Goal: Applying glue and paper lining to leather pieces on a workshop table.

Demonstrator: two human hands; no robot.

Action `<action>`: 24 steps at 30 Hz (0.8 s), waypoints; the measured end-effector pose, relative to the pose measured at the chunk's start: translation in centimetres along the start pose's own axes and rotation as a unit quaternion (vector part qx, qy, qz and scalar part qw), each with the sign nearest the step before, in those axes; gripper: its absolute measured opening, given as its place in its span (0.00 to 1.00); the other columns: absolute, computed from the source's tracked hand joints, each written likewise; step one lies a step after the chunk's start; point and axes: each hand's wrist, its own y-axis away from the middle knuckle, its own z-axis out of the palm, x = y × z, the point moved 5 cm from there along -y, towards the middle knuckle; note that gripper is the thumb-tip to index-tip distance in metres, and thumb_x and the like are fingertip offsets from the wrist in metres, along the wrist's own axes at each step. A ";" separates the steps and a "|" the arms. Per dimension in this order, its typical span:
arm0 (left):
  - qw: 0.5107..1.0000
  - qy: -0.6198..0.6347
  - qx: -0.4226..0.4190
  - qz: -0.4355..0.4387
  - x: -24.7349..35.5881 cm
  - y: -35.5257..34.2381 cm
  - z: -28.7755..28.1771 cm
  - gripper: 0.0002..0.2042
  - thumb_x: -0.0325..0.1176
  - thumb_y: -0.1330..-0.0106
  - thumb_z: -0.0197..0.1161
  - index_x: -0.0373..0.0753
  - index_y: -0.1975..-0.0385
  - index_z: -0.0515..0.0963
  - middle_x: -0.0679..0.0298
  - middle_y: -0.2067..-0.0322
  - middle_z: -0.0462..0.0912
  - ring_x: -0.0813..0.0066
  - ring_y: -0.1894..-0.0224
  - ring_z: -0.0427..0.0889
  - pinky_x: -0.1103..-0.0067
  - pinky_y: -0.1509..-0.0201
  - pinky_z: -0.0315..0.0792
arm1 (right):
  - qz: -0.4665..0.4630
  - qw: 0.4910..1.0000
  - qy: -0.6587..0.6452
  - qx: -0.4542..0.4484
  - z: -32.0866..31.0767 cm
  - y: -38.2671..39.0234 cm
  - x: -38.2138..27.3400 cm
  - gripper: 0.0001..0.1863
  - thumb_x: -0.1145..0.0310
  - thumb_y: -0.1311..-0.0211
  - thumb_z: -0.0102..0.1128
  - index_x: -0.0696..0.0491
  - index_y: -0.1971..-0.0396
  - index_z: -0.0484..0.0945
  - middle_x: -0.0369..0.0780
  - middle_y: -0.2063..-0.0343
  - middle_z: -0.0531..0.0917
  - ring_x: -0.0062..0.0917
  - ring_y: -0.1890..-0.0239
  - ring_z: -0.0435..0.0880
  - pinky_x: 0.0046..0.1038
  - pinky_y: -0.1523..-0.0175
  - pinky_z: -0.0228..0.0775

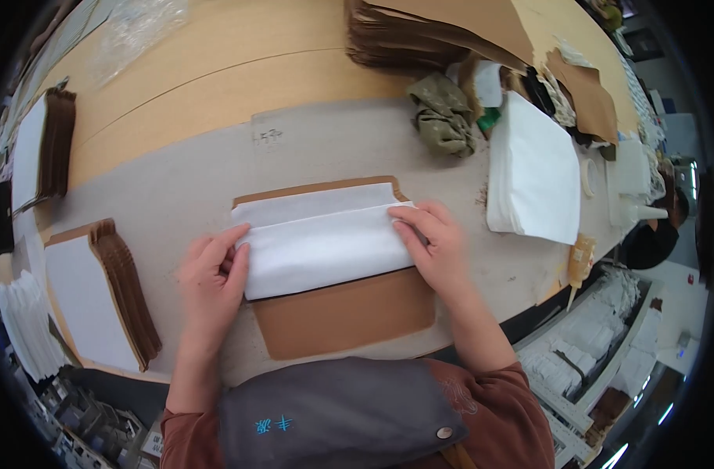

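A brown panel [349, 316] with rounded corners lies in front of me on the grey work surface. Over its upper part is a white sheet [318, 262], whose far edge is raised and bent toward me. My left hand [214, 266] pinches the left corner of that edge between thumb and fingers. At the right corner, my right hand [433, 241] grips the same edge in a similar pinch. Behind the raised edge shows a white layer [318, 201] bordered by the panel's brown far rim. The sheet's near edge lies across the middle of the panel, with a dark line along it.
Stacks of white-faced brown panels [95, 293] stand at left. To the right are a pile of white sheets [533, 176], a crumpled olive cloth [441, 117] and a yellowish nozzle bottle [581, 259]. Brown sheets [443, 31] are stacked at the back; a bin [583, 352] sits lower right.
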 end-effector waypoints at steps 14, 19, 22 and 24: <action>0.954 -0.234 0.005 0.188 0.2 -0.6 0.0 0.21 0.33 0.40 0.69 0.41 0.44 0.81 0.61 0.57 0.74 0.66 0.63 0.72 0.70 0.53 0.69 | 0.018 0.999 0.041 -0.016 -1.0 0.1 -0.6 0.10 0.71 0.39 0.67 0.52 0.58 0.86 0.39 0.69 0.78 0.29 0.70 0.77 0.28 0.66 0.69; 0.948 -0.250 0.034 0.194 0.7 -0.4 -0.6 0.21 0.39 0.38 0.68 0.42 0.45 0.80 0.61 0.53 0.76 0.63 0.58 0.74 0.69 0.50 0.70 | -0.004 0.997 0.082 -0.013 -1.6 0.1 -1.1 0.10 0.70 0.39 0.66 0.51 0.58 0.86 0.40 0.67 0.79 0.30 0.68 0.79 0.30 0.64 0.71; 0.934 -0.223 -0.007 0.279 4.4 -1.0 0.7 0.21 0.40 0.37 0.67 0.41 0.45 0.79 0.61 0.50 0.77 0.61 0.54 0.76 0.68 0.49 0.70 | 0.019 0.999 0.045 -0.022 -1.2 0.1 -0.9 0.10 0.69 0.38 0.65 0.50 0.57 0.86 0.40 0.65 0.79 0.31 0.67 0.80 0.31 0.62 0.73; 0.922 -0.193 -0.057 0.331 6.5 -1.4 3.0 0.22 0.39 0.37 0.67 0.41 0.43 0.78 0.60 0.48 0.77 0.60 0.52 0.76 0.67 0.48 0.70 | 0.035 0.998 0.016 -0.046 -1.0 0.1 -0.6 0.10 0.69 0.37 0.65 0.50 0.56 0.85 0.39 0.63 0.79 0.32 0.65 0.80 0.31 0.60 0.73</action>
